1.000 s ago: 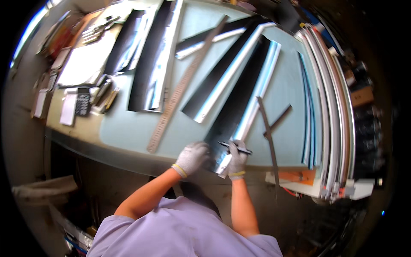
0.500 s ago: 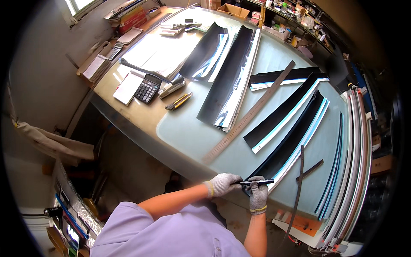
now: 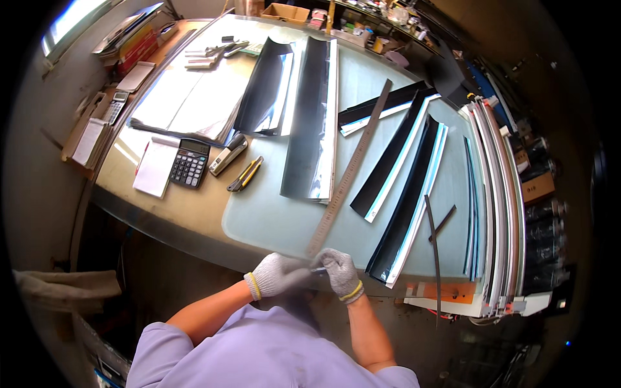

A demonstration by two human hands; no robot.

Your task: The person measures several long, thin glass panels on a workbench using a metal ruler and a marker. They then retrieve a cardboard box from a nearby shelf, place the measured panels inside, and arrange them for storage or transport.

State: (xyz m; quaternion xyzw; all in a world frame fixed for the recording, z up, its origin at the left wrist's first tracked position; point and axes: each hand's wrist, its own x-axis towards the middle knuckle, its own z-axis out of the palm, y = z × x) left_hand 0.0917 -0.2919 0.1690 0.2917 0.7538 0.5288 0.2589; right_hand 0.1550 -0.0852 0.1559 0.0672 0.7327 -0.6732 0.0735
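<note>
At the table's near edge my two hands, both in grey knitted gloves with yellow cuffs, are close together. Closed fingers of my right hand (image 3: 338, 274) grip a dark marker pen (image 3: 319, 270), of which only a short piece shows. My left hand (image 3: 278, 275) is beside it, its fingers smeared by motion, so its hold is unclear. Just beyond lies the near end of a long steel ruler (image 3: 354, 166). Right of it rest a long black film strip with a white and blue edge (image 3: 404, 207) and a shorter similar strip (image 3: 388, 165).
Wide curled black sheets (image 3: 307, 129) lie mid-table. To the left are a yellow utility knife (image 3: 246, 174), a stapler (image 3: 228, 154), a black calculator (image 3: 189, 163) and a notepad (image 3: 155, 169). Thin dark strips (image 3: 432, 239) lie right, near long rails (image 3: 495, 213) along the table's edge.
Both hands have moved left with the marker pen, away from the long strip's near end to the ruler's end. My view has turned right; the table things look unmoved.
</note>
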